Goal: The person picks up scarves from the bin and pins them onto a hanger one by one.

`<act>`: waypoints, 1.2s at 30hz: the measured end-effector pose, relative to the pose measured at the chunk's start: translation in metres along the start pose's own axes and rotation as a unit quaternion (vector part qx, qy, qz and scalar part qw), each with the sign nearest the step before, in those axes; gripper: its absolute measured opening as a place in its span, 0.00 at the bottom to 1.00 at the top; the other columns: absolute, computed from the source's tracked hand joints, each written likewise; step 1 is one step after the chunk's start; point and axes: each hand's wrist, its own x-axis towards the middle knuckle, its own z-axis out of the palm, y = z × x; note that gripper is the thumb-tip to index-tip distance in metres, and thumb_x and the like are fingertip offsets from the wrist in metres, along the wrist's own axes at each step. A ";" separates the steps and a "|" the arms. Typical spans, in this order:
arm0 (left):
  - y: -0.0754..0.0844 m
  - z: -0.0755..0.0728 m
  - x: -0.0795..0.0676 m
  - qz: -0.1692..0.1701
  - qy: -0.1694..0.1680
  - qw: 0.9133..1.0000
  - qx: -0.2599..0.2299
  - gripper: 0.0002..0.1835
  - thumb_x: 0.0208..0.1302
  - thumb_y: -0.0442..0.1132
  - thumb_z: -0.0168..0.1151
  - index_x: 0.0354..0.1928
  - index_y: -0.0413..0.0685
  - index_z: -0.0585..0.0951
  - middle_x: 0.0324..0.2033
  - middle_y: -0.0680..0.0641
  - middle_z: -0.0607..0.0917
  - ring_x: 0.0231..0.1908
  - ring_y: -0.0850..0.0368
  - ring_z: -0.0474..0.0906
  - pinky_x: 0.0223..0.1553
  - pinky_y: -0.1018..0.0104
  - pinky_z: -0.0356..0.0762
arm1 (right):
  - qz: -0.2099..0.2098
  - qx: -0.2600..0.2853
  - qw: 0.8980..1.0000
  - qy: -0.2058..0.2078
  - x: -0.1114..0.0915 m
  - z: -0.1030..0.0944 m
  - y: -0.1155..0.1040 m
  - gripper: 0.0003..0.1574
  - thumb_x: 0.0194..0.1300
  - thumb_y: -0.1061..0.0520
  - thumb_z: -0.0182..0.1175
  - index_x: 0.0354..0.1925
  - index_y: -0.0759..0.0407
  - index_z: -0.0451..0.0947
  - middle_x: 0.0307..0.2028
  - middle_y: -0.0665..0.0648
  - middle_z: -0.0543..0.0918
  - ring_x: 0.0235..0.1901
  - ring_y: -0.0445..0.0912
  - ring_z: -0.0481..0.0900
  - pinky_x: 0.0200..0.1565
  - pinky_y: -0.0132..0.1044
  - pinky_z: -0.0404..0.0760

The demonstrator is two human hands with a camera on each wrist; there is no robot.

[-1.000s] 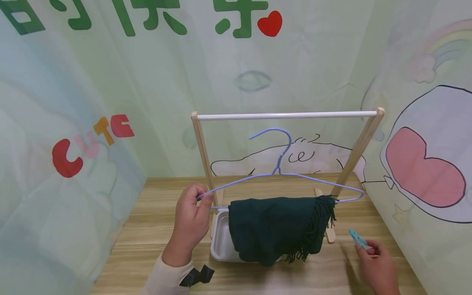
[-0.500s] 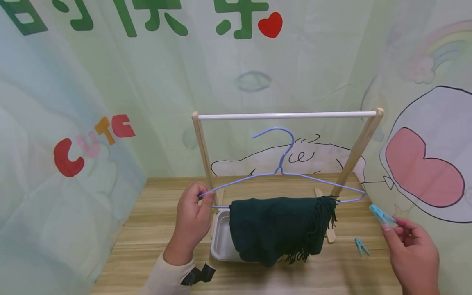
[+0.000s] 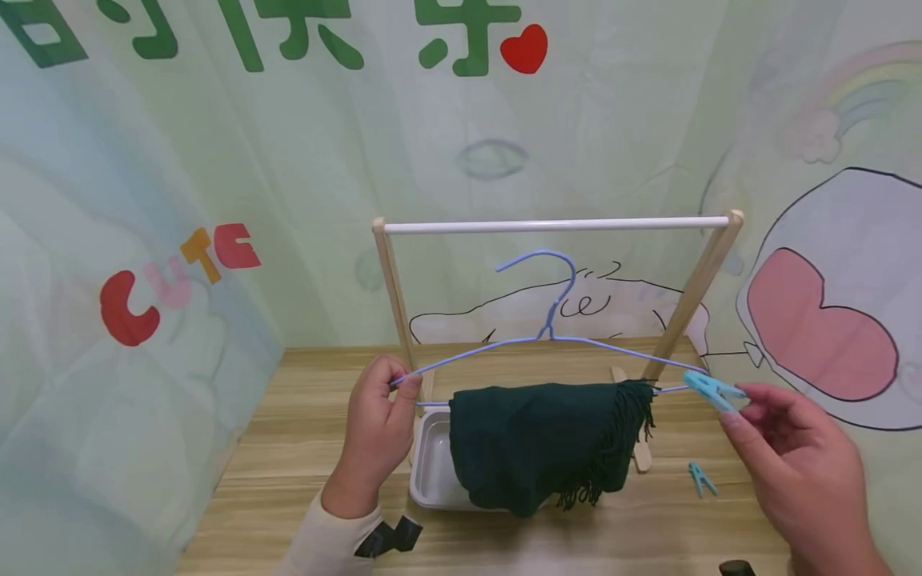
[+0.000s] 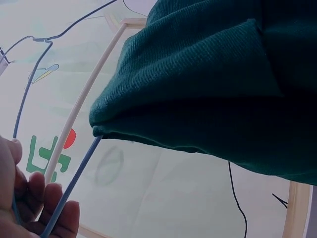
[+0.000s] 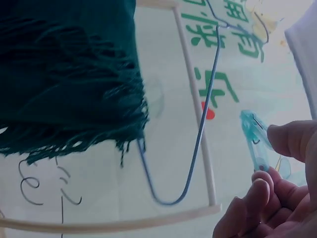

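My left hand (image 3: 382, 424) grips the left end of a blue wire hanger (image 3: 497, 344), holding it up in front of a small rack. Folded over the hanger's lower bar is a dark green fringed scarf (image 3: 540, 448); its fringe (image 5: 99, 124) hangs at the right end. My right hand (image 3: 807, 456) pinches a light blue clothespin (image 3: 709, 390) between thumb and fingers. In the head view the clothespin overlaps the hanger's right corner, while the right wrist view shows it apart from the scarf. A second clothespin (image 3: 702, 480) lies on the table below.
Behind the hanger stands a wooden rack with a white rod (image 3: 555, 226). A grey tray (image 3: 430, 472) sits under the scarf, partly hidden by it. The wooden table (image 3: 288, 448) meets a printed curtain (image 3: 324, 160) at the back and sides.
My right hand rose with a clothespin, first to the right, then leftward to the hanger's right corner. The second clothespin came into view on the table. My left hand stays nearly still.
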 end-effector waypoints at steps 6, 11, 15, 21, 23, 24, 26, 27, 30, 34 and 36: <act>0.001 0.000 0.000 -0.003 -0.012 1.000 -0.003 0.10 0.75 0.29 0.60 0.33 0.42 0.72 0.31 0.52 0.75 0.39 0.54 0.74 0.47 0.63 0.74 | -0.092 -0.040 0.993 -0.066 0.004 0.008 -0.014 0.21 0.66 0.68 0.71 0.56 0.62 0.82 0.36 0.44 0.80 0.33 0.35 0.78 0.33 0.20 0.78; 0.000 0.000 0.001 0.002 -0.011 1.000 -0.004 0.10 0.74 0.28 0.60 0.33 0.41 0.72 0.31 0.51 0.75 0.39 0.55 0.74 0.47 0.63 0.75 | -0.140 -0.094 0.978 -0.120 0.007 0.014 -0.028 0.21 0.66 0.63 0.73 0.56 0.60 0.83 0.37 0.50 0.80 0.33 0.37 0.77 0.33 0.21 0.78; 0.000 0.001 0.001 -0.004 -0.018 1.000 -0.006 0.10 0.75 0.29 0.61 0.33 0.41 0.72 0.31 0.50 0.75 0.40 0.56 0.74 0.49 0.61 0.76 | -0.174 -0.121 0.963 -0.166 0.011 0.023 -0.041 0.21 0.64 0.62 0.75 0.55 0.57 0.84 0.35 0.52 0.78 0.29 0.39 0.75 0.28 0.27 0.77; 0.000 0.002 0.000 -0.010 -0.028 1.000 -0.006 0.10 0.75 0.29 0.61 0.34 0.42 0.72 0.32 0.50 0.75 0.40 0.53 0.75 0.48 0.62 0.76 | -0.210 -0.143 0.943 -0.215 0.016 0.039 -0.063 0.21 0.62 0.61 0.77 0.53 0.58 0.85 0.32 0.49 0.76 0.28 0.41 0.71 0.26 0.31 0.72; 0.001 0.002 -0.001 -0.006 -0.027 1.000 -0.006 0.10 0.75 0.29 0.61 0.34 0.42 0.72 0.32 0.50 0.76 0.40 0.53 0.75 0.47 0.62 0.75 | -0.218 -0.162 0.935 -0.227 0.017 0.044 -0.071 0.21 0.62 0.60 0.77 0.53 0.57 0.85 0.31 0.48 0.75 0.29 0.42 0.71 0.27 0.32 0.72; 0.001 0.002 -0.001 -0.003 -0.027 1.000 -0.005 0.10 0.75 0.30 0.61 0.34 0.42 0.72 0.32 0.50 0.76 0.40 0.53 0.74 0.47 0.62 0.75 | -0.221 -0.170 0.932 -0.233 0.017 0.046 -0.075 0.21 0.63 0.59 0.76 0.53 0.57 0.85 0.31 0.48 0.75 0.29 0.42 0.71 0.28 0.32 0.72; 0.002 0.003 -0.001 0.002 -0.026 1.000 -0.005 0.10 0.75 0.30 0.61 0.34 0.42 0.72 0.32 0.50 0.76 0.39 0.54 0.74 0.46 0.62 0.75 | -0.231 -0.183 0.924 -0.242 0.018 0.052 -0.082 0.19 0.63 0.59 0.76 0.52 0.57 0.85 0.30 0.49 0.75 0.30 0.43 0.71 0.29 0.33 0.72; 0.003 0.003 -0.002 0.003 -0.026 1.000 -0.005 0.10 0.75 0.30 0.61 0.34 0.43 0.72 0.32 0.51 0.76 0.39 0.54 0.74 0.46 0.62 0.75 | -0.238 -0.191 0.920 -0.246 0.019 0.054 -0.085 0.19 0.64 0.59 0.76 0.52 0.57 0.85 0.31 0.48 0.76 0.30 0.43 0.71 0.30 0.33 0.72; 0.003 0.004 -0.002 0.005 -0.027 1.000 -0.003 0.10 0.75 0.30 0.61 0.33 0.43 0.72 0.31 0.52 0.75 0.40 0.56 0.75 0.47 0.62 0.76 | -0.255 -0.214 0.908 -0.256 0.020 0.062 -0.093 0.17 0.64 0.57 0.76 0.50 0.56 0.86 0.31 0.48 0.78 0.29 0.42 0.71 0.29 0.34 0.72; 0.004 0.004 -0.002 0.002 -0.027 1.000 0.001 0.10 0.75 0.30 0.61 0.33 0.43 0.72 0.32 0.53 0.75 0.40 0.55 0.75 0.47 0.61 0.76 | -0.267 -0.237 0.891 -0.280 0.017 0.073 -0.101 0.14 0.64 0.55 0.76 0.48 0.53 0.87 0.30 0.46 0.79 0.29 0.41 0.72 0.29 0.35 0.74; 0.004 0.004 -0.002 0.001 -0.028 1.000 0.002 0.10 0.75 0.30 0.61 0.33 0.43 0.72 0.32 0.53 0.75 0.40 0.54 0.75 0.47 0.61 0.76 | -0.277 -0.239 0.884 -0.290 0.014 0.079 -0.104 0.12 0.63 0.56 0.76 0.46 0.51 0.87 0.31 0.45 0.80 0.29 0.40 0.74 0.30 0.36 0.76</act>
